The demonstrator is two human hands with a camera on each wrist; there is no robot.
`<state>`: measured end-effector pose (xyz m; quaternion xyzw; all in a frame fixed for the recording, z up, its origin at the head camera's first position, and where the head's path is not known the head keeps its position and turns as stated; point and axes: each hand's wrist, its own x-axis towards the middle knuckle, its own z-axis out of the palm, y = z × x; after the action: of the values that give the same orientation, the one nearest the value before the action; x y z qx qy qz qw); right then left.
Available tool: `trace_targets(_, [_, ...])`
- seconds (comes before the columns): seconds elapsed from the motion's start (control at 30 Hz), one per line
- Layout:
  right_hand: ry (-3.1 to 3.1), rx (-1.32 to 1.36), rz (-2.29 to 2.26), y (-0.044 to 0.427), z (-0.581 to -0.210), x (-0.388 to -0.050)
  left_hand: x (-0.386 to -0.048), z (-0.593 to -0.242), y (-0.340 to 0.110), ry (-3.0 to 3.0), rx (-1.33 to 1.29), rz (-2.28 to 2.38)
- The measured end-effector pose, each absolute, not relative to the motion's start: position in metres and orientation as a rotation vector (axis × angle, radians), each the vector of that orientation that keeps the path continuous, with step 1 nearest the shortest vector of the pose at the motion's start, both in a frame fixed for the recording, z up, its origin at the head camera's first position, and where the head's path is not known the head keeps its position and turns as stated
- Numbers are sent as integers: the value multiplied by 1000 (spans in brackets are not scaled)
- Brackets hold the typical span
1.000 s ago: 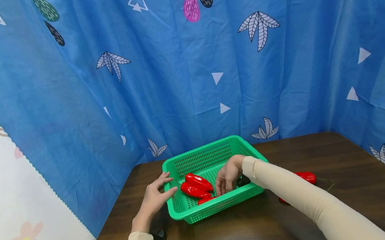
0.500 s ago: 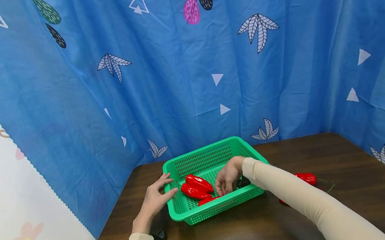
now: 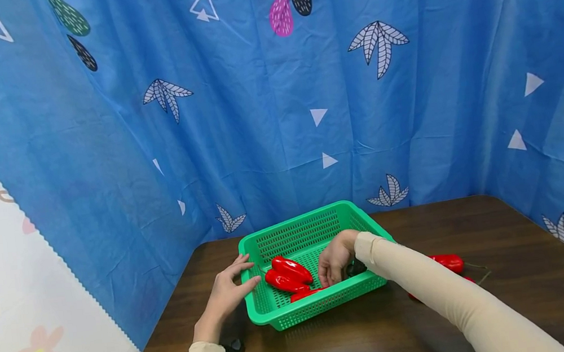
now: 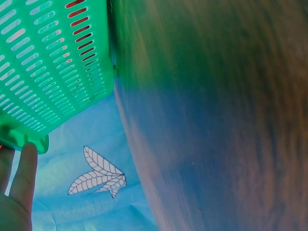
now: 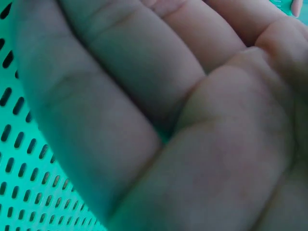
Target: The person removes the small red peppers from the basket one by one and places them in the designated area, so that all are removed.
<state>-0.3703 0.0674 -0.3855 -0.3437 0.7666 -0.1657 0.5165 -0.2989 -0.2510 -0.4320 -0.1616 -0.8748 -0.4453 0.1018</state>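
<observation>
The left hand (image 3: pixel 225 288) touches the left rim of the green basket (image 3: pixel 335 300), its fingers straight and apart. Inside this basket, the right hand (image 3: pixel 333 259) points down beside three red peppers (image 3: pixel 286 281), fingers bent and close together; whether they pinch something, I cannot tell. Behind, the blue curtain (image 3: pixel 257 127) carries printed leaves.

A person's left grip (image 3: pixel 225 289), a bare hand, has its fingers extended and thumb spread at the left rim of the green basket (image 3: pixel 332 298); the right grip (image 3: pixel 337 258) reaches down inside the basket, wrist bent, fingers curving downward, the tips partly hidden; the right sleeve (image 3: pixel 448 293) crosses over the basket's near right corner
</observation>
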Motion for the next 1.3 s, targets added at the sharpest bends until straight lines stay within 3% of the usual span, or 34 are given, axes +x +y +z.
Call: trace_targets(1.3, [2106, -810, -743, 84, -366, -361, -298, -431, -250, -2589, -474, -1325])
